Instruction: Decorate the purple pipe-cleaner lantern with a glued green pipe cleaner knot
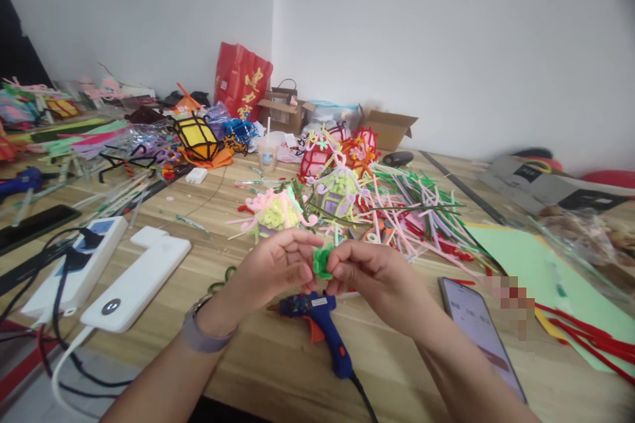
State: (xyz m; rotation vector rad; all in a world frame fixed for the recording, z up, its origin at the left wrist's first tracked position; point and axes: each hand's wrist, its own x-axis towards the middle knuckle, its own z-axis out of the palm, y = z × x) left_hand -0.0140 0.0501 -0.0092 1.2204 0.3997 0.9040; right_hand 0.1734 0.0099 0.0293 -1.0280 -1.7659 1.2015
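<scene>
Between the two hands, above the wooden table (397, 357), was a small fuzzy green piece (323, 262), curled into a compact shape. It looked slightly taller than wide, its long axis roughly upright in view; which end was its front could not be told. The right hand (370, 272) pinched its right edge between thumb and forefinger. The left hand (278, 268) curved its fingers around the left side; whether they pressed on it was unclear.

Just below lay a blue glue gun (322, 327), nozzle to the left, handle slanting down to the right, its white label too small to read. Gold Chinese characters ran down the red bag (238, 82), "力" legible in the middle. Blurred digits showed on the phone (479, 334), and the drink cup (267, 155) bore an unreadable label.
</scene>
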